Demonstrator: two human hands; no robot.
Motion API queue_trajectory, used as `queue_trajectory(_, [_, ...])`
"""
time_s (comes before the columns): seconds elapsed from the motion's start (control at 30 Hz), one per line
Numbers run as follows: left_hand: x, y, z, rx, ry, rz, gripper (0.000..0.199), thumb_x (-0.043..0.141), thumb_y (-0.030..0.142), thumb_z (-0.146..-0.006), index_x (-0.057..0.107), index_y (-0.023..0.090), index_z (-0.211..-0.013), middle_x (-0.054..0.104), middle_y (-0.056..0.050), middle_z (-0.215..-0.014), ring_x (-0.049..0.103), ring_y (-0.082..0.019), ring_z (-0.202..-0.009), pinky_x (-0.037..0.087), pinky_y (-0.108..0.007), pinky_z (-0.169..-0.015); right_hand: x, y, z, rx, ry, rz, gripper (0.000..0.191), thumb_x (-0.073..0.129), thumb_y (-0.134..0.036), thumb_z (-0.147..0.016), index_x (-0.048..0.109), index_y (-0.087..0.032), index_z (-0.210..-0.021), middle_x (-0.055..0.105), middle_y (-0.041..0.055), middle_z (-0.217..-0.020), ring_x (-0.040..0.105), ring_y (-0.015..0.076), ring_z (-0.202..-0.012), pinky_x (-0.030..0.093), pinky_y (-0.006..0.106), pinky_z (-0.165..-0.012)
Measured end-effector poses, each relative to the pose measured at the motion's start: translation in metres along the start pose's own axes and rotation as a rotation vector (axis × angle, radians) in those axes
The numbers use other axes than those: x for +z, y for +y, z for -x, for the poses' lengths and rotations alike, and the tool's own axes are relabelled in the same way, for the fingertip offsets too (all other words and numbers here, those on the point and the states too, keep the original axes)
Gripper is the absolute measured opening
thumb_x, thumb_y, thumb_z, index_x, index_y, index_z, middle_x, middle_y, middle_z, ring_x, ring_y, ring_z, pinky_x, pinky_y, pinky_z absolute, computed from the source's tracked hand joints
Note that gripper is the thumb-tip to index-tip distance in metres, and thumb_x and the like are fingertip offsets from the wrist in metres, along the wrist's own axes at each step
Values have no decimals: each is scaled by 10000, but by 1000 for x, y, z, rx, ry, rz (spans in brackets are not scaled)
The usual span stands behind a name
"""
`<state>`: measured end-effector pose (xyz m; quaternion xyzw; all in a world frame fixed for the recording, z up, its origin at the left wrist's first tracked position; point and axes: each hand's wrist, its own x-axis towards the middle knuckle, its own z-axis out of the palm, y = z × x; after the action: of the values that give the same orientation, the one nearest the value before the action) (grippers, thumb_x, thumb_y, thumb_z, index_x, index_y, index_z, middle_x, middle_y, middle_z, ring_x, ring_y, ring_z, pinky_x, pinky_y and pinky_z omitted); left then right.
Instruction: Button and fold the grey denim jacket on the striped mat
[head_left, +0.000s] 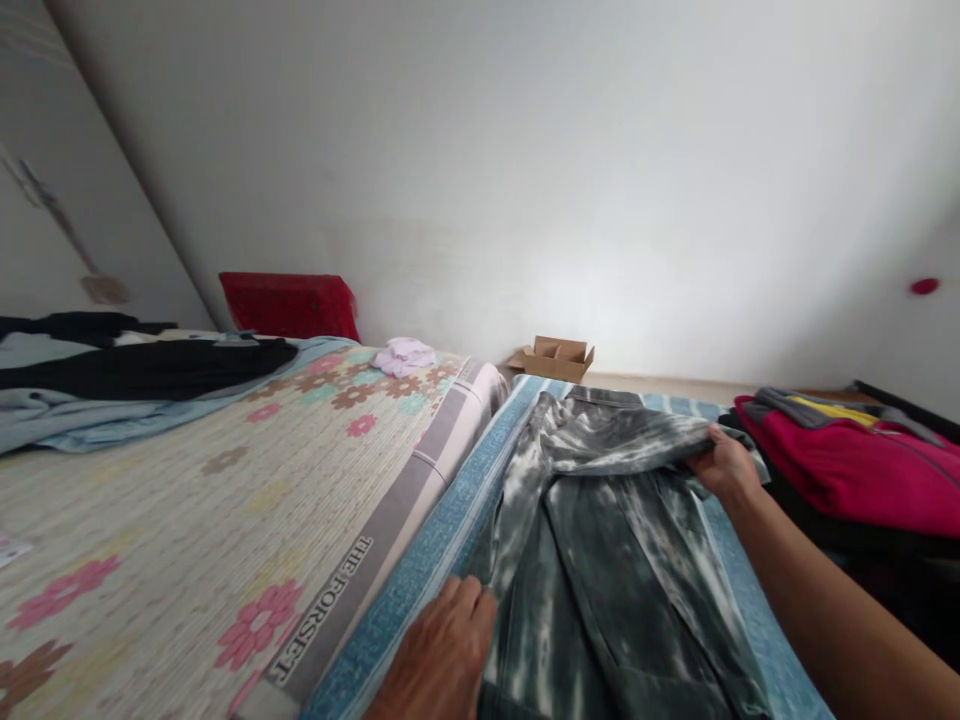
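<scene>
A grey-green tie-dyed pair of trousers (607, 560) lies spread on a blue woven mat (420, 560). My left hand (442, 655) presses flat on the garment's near left edge, fingers resting on the cloth and mat. Farther off, my right hand (724, 465) grips a folded-over part of the same garment at its right side, fingers closed on the fabric.
A floral mattress (172, 520) lies to the left, with dark and light-blue clothes (135, 380), a lilac cloth (405, 355) and a red cushion (289, 305). A stack of red, grey and black clothes (840, 460) sits at the right. A small cardboard box (555, 358) stands by the white wall.
</scene>
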<state>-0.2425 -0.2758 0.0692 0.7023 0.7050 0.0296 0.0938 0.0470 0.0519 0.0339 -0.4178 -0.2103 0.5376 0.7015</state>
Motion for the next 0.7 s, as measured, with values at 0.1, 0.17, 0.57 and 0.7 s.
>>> queue_trajectory(0.1, [2, 2, 3, 44, -7, 0, 471, 446, 38, -662, 642, 217, -1051, 620, -93, -1103, 531, -253, -1063, 359, -393, -1009, 10, -3, 3, 2, -32, -53, 89, 507, -146, -806, 533, -186, -881, 644, 48, -977, 626, 187, -922, 522, 404, -806])
queue_trajectory(0.17, [2, 4, 5, 65, 3, -1, 503, 416, 11, -672, 633, 217, -1077, 614, -79, -1148, 527, -238, -1094, 361, -381, -1029, 25, -19, 4, -28, -85, -115, 91, 502, -135, -823, 540, -173, -896, 644, 47, -987, 626, 158, -904, 513, 363, -811])
queue_trajectory(0.57, [32, 45, 6, 546, 216, 114, 372, 401, 9, -762, 531, 131, -1089, 599, -99, -1185, 527, -189, -1140, 414, -317, -1024, 34, -72, -9, -126, -90, -219, 126, 485, -87, -876, 552, -181, -827, 620, -41, -788, 627, 104, -749, 556, 335, -748])
queue_trajectory(0.7, [35, 47, 7, 612, 239, 108, 303, 354, 51, -846, 518, 153, -1079, 621, -84, -1108, 572, -156, -1056, 461, -261, -959, 5, -59, -13, -111, 5, -206, 148, 476, -63, -875, 543, -184, -823, 622, -36, -834, 626, 101, -767, 552, 346, -766])
